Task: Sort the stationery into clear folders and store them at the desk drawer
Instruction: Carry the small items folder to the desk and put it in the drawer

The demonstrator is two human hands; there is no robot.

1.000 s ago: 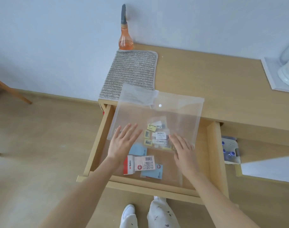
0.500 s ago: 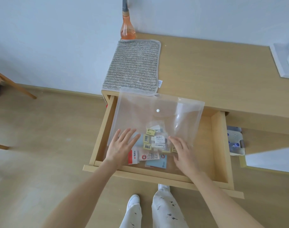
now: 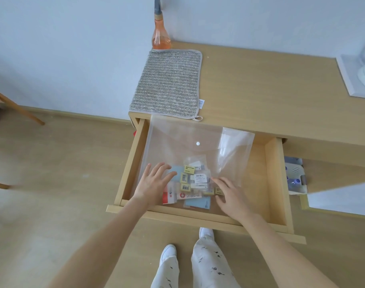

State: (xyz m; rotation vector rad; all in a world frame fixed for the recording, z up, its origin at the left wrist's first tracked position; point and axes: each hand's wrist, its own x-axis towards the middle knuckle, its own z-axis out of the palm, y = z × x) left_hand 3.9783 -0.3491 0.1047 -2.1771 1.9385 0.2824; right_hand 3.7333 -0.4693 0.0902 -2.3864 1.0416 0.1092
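A clear folder with a white snap button lies in the open wooden desk drawer, its far edge up against the desk front. Small packets of stationery, yellow, white, red and blue, are bunched inside its near half. My left hand rests flat on the folder's near left part with fingers spread. On the near right part lies my right hand, fingers straight, touching the packets through the plastic.
A grey striped cloth lies on the desk top behind the drawer, with an orange bottle at the wall. A white object sits at the far right. A small device shows below the desk right of the drawer.
The folder has slid further down into the drawer under both hands. The camera has moved so the drawer sits more centred in view.
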